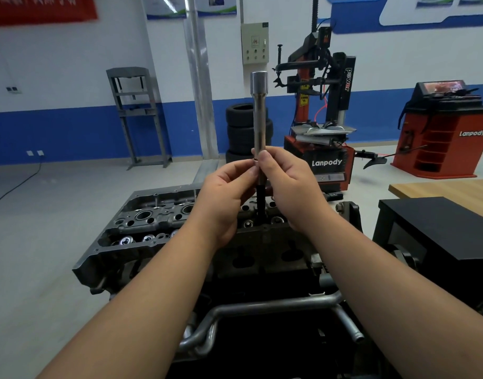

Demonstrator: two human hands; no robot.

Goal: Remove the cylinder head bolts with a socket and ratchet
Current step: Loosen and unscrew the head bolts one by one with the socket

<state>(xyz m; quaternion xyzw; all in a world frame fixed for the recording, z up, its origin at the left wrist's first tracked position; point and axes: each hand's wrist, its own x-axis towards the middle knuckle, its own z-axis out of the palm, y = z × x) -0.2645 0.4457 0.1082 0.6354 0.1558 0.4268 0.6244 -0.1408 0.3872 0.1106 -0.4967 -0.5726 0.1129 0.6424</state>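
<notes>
Now gripping a long socket extension (259, 116) upright over the middle of the cylinder head (153, 214), left hand (224, 198) and right hand (287, 184) both pinching the shaft at its lower end, dark lower section reaching down toward a bolt hole near the head's far edge. Probably risking a tilt or a slip here: holding so low on a tall tool, wobbling off the bolt, rounding its head.
</notes>
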